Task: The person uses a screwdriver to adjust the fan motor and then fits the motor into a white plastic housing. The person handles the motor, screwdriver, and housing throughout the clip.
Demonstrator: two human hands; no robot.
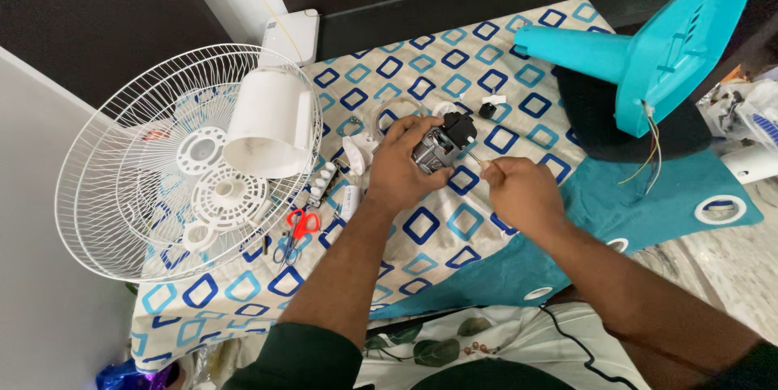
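Nearest the camera, two bare forearms reached out from dark green sleeves over a floral fabric (454, 341) and a teal curtain (519, 264) with ringed eyelets. The right hand (523, 191) was closed in a loose fist, its fingertips pinching a thin tool (480, 163) whose tip pointed at the motor; what kind of tool it was could not be told. The left hand (397, 167) was curled around the motor (442, 145), a small grey and black block held just above the cloth (421, 224), a white sheet patterned with blue squares, near the middle of the table. Left of that hand lay red scissors (301, 224) and small pliers (285, 248), with a white switch strip (324, 181) and other small white parts beside them. Further left, white wire grilles (121, 171) lay stacked, with round white plastic discs on them, and a white motor cover (271, 122) rested on their right edge. Beyond the motor lay a clear ring (397, 106) and a small black knob (486, 110). At the far right a turquoise base (648, 53) stood tilted on a black cushion (616, 126), with coloured wires (648, 151) hanging from it. At the far edge a white box (292, 33) sat against the dark wall.
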